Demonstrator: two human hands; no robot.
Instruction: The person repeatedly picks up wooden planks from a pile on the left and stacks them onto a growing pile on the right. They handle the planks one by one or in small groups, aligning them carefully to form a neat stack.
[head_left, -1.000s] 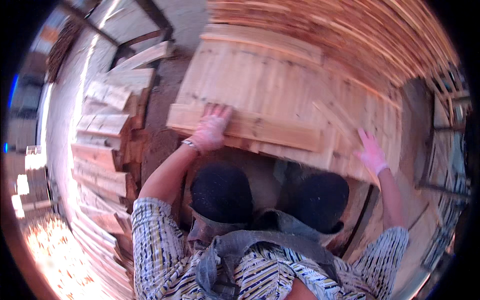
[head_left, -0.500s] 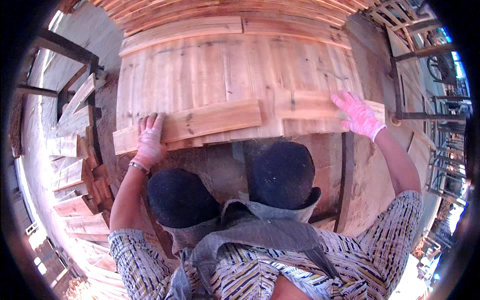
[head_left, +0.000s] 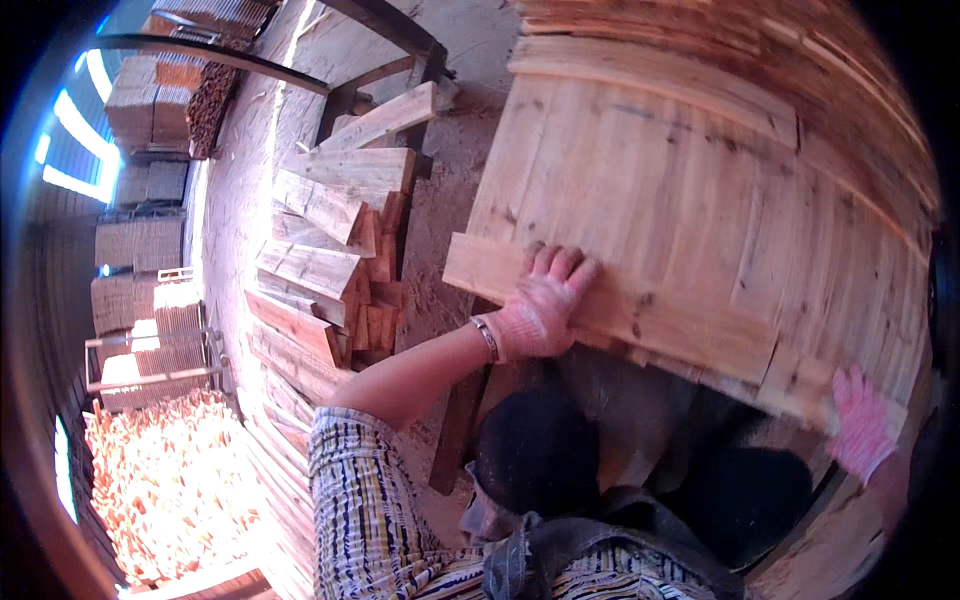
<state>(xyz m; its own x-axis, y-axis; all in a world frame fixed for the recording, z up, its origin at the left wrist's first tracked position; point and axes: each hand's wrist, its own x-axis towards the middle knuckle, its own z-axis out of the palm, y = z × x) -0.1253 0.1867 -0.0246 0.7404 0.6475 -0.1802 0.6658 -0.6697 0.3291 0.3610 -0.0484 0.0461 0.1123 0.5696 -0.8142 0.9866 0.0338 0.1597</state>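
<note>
The left hand, in a pink-and-white glove, lay palm down across the near edge of the left front board. Its fingers were slightly apart and bent over the upper face; the thumb's position could not be made out, so whether the hand gripped the board or only pressed on it could not be determined. A band encircled the left wrist.

The left front board rested crosswise on the near ends of a layer of planks, its left end projecting past that layer. The right front board lay beyond its right end, in line with it. The right hand, similarly gloved, was placed at the right front board's near edge, fingers close together (blur prevented any reading of its grip).

A far cross board spanned the opposite end of the layer. Loose planks were piled on the ground to the left, near a dark frame
</note>
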